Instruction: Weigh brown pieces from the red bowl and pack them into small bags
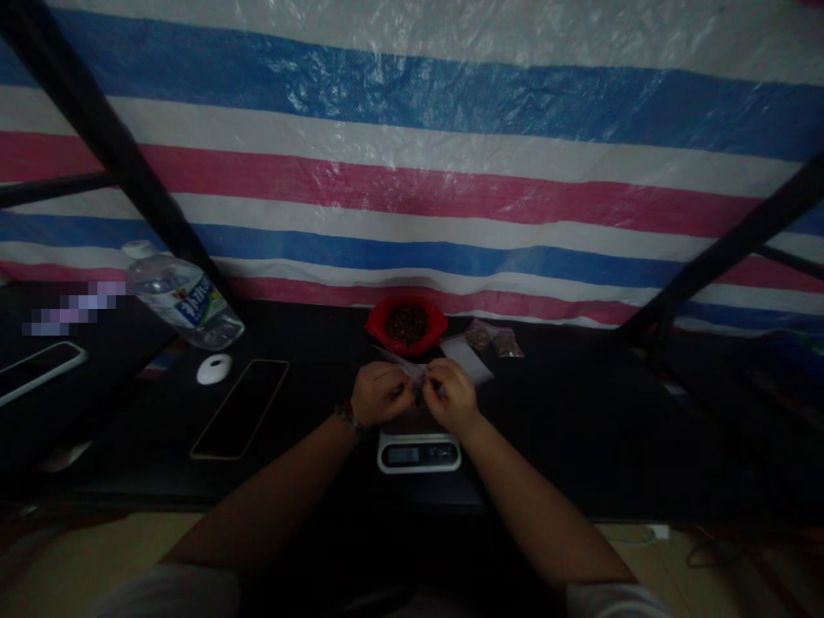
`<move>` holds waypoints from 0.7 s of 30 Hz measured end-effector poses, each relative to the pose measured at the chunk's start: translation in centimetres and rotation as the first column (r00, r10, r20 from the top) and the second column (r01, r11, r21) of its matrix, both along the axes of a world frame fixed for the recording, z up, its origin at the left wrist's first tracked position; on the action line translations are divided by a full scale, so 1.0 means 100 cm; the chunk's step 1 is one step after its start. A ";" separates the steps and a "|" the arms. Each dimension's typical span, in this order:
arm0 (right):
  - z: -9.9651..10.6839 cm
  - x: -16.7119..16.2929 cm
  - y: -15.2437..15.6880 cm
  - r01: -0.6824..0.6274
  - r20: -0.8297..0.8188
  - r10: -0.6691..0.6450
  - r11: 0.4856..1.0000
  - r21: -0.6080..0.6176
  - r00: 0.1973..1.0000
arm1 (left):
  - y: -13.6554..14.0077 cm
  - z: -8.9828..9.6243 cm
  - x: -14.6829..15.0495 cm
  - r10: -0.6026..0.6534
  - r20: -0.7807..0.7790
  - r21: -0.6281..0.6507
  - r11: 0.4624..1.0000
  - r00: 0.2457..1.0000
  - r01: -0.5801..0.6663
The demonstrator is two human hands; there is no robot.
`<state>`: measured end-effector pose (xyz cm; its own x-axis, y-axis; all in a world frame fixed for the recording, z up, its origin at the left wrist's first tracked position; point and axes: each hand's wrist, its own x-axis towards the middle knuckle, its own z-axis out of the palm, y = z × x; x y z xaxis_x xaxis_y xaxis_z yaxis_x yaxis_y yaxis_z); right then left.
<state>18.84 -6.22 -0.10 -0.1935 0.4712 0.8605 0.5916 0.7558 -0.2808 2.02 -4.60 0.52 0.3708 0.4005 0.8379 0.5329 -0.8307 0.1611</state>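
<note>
Between my two hands is a small clear plastic bag (412, 369), pinched at its edges above a white digital scale (420, 455). My left hand (381, 393) has its fingers closed on the bag's left side. Fingers of my right hand (452, 396) are pinched on the other side. What the bag holds, if anything, is too dark to make out. Just behind my hands stands a red bowl (373, 324) with dark brown bits in it. Small filled plastic bags (508, 344) lie to its right, beside a flat stack of whitish bags (473, 365) partly behind my right hand.
On the left of the black table (547, 446) lie a phone (241, 410), a white rounded case (215, 368) and a clear plastic bottle (186, 296). Another phone (42, 369) is at the far left. Dark metal bars and a striped plastic sheet (412, 189) close off the back.
</note>
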 end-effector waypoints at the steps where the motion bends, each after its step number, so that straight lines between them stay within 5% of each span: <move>1: -0.001 0.000 0.000 -0.009 0.020 0.009 1.000 0.017 1.000 | 0.000 0.000 0.000 -0.005 0.001 -0.010 1.000 1.000 0.006; 16: -0.001 0.007 0.004 -0.060 0.114 0.069 0.995 -0.080 0.991 | -0.004 0.009 -0.013 -0.130 -0.135 0.071 0.988 0.982 0.140; 21: 0.000 0.006 0.003 -0.046 0.164 0.065 0.992 -0.118 0.984 | 0.000 0.008 -0.022 -0.088 -0.254 -0.075 0.995 0.963 0.071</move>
<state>19.39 -5.88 -0.12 -0.3586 0.5486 0.7553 0.5956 0.7575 -0.2674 -0.19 -4.55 1.35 0.6030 0.4107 0.6839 0.4957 -0.8646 0.0822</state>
